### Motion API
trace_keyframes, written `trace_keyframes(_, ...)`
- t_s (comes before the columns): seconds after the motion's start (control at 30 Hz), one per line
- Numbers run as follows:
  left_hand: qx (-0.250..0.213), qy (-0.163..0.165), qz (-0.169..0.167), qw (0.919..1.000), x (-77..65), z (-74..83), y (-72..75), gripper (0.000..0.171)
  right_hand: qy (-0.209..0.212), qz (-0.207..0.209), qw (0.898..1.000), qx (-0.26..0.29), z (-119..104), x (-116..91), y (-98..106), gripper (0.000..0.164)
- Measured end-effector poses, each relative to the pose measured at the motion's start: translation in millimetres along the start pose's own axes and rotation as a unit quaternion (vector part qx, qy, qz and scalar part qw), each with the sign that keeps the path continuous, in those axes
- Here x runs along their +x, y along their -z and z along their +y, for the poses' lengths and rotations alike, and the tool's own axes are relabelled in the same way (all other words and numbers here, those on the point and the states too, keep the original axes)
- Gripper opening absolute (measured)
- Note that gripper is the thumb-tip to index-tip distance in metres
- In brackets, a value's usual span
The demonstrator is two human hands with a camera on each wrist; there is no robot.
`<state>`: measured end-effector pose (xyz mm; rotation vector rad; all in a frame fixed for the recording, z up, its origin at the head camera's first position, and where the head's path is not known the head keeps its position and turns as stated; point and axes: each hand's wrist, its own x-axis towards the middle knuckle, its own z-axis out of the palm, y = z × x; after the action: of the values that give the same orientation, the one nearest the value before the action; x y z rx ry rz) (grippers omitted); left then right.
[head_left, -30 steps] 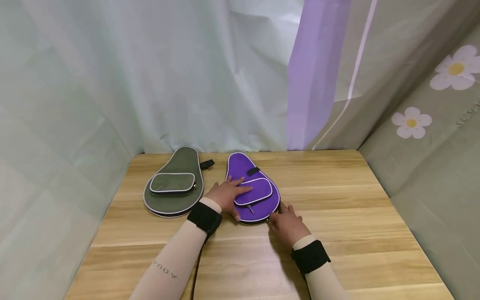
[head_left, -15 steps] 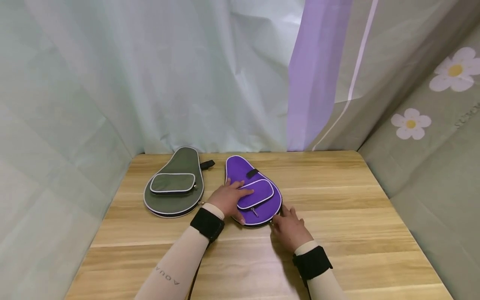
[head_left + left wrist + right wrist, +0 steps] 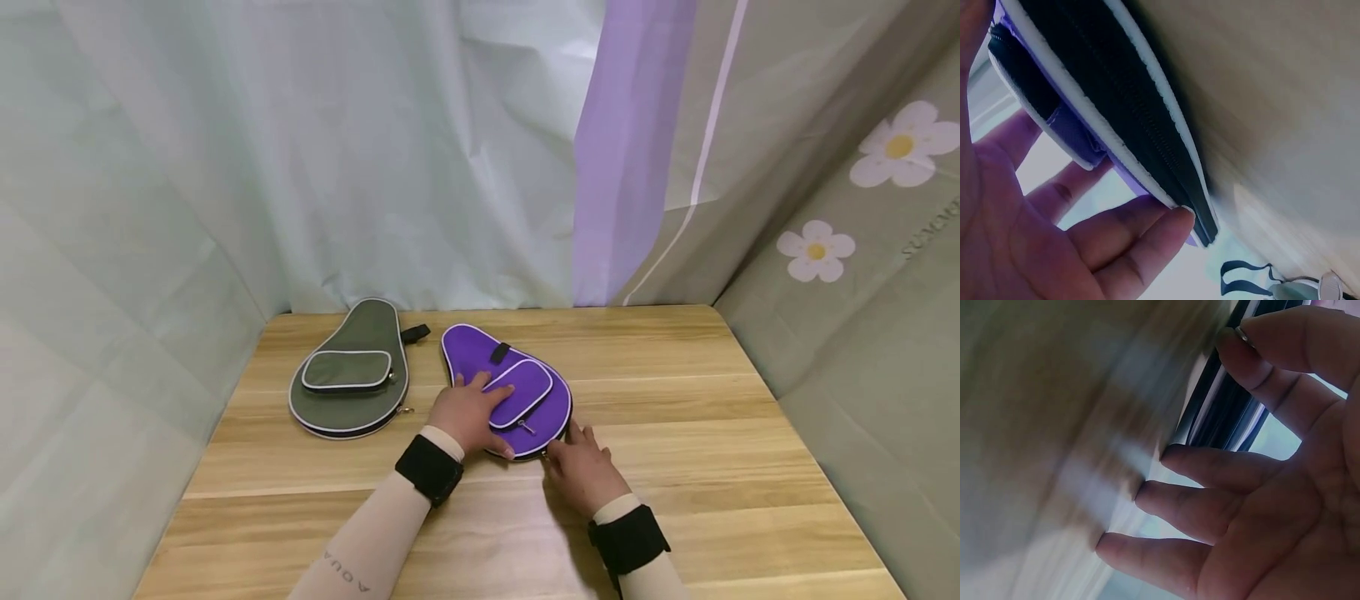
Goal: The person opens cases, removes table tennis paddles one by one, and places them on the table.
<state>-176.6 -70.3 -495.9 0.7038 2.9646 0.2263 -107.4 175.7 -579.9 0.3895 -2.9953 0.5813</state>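
A purple table tennis bat case [image 3: 472, 354] with white piping lies on the table, its narrow end pointing back and left. My left hand [image 3: 467, 413] rests on its left side, fingers spread over the front pocket [image 3: 531, 385]. In the left wrist view, the fingers [image 3: 1141, 247] lie along the case's black zipped edge [image 3: 1141, 119]. At the near right rim, my right hand [image 3: 588, 475] pinches a small metal zipper pull [image 3: 1244, 337] between thumb and index finger. Its other fingertips [image 3: 1175, 455] touch the tabletop. The zip's closure at the rim is mostly hidden.
An olive-green bat case [image 3: 352, 412] with a zipped pocket and black strap [image 3: 415, 333] lies to the left on the wooden table [image 3: 675, 400]. Curtains [image 3: 375, 167] hang behind the back edge and at both sides.
The purple case has turned, its narrow end swinging left and nearer while its wide end shifted right. My left hand moved right and nearer with it; the right hand shifted slightly nearer, still pinching.
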Motion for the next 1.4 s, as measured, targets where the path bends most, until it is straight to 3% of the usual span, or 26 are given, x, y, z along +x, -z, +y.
trace_keyframes(0.03,0.004,-0.002,0.016,0.9999,3.5,-4.2,-11.7,0.118,0.0,-0.002,1.0,-0.005,1.3,-0.3,-1.4,0.02)
trace_keyframes(0.23,0.018,0.016,0.032,0.9992,1.1,10.0,-15.8,0.12,-0.004,-0.002,1.0,-0.005,0.4,-2.7,-2.0,0.025)
trace_keyframes(0.27,0.022,0.026,0.025,0.9991,-2.8,19.1,-6.4,0.116,-0.003,-0.001,1.0,-0.004,-0.7,-3.2,-0.9,0.024)
trace_keyframes(0.4,0.049,0.051,0.04,0.9967,0.7,30.4,-11.4,0.11,-0.005,0.001,1.0,0.006,-4.8,-5.0,4.4,0.018)
trace_keyframes(0.57,0.052,0.051,0.087,0.9935,20.8,22.1,-49.1,0.109,-0.011,-0.002,1.0,0.014,-4.6,-5.2,7.6,0.017)
trace_keyframes(0.63,0.036,0.041,0.074,0.9958,27.7,11.6,-54.7,0.112,-0.013,-0.008,1.0,0.015,-3.5,-5.1,7.4,0.02)
trace_keyframes(0.67,0.03,0.036,0.067,0.9966,30.2,5.1,-53.7,0.114,-0.012,-0.01,1.0,0.017,-2.8,-5.1,7.1,0.022)
trace_keyframes(0.8,-0.011,0.037,-0.001,0.9992,28.6,-11.5,-5.9,0.119,-0.012,-0.02,1.0,0.014,-1.5,-5.0,6.6,0.028)
trace_keyframes(0.9,-0.046,0.018,-0.032,0.9983,30.8,-24.6,16.6,0.127,-0.018,-0.027,0.999,0.012,-1.8,-5.3,6.9,0.032)
trace_keyframes(1.07,-0.072,-0.021,-0.088,0.9932,37.2,-40.3,17.2,0.13,-0.018,-0.038,0.999,0.032,-6.2,-9.1,10.4,0.036)
trace_keyframes(1.17,-0.07,-0.012,-0.117,0.9906,36.5,-39.0,20.1,0.128,-0.018,-0.045,0.998,0.04,-8.0,-11.0,11.7,0.036)
trace_keyframes(1.4,-0.067,-0.002,-0.104,0.9924,38.2,-32.4,21.0,0.129,-0.023,-0.029,0.999,0.026,-1.9,-9.6,9.8,0.035)
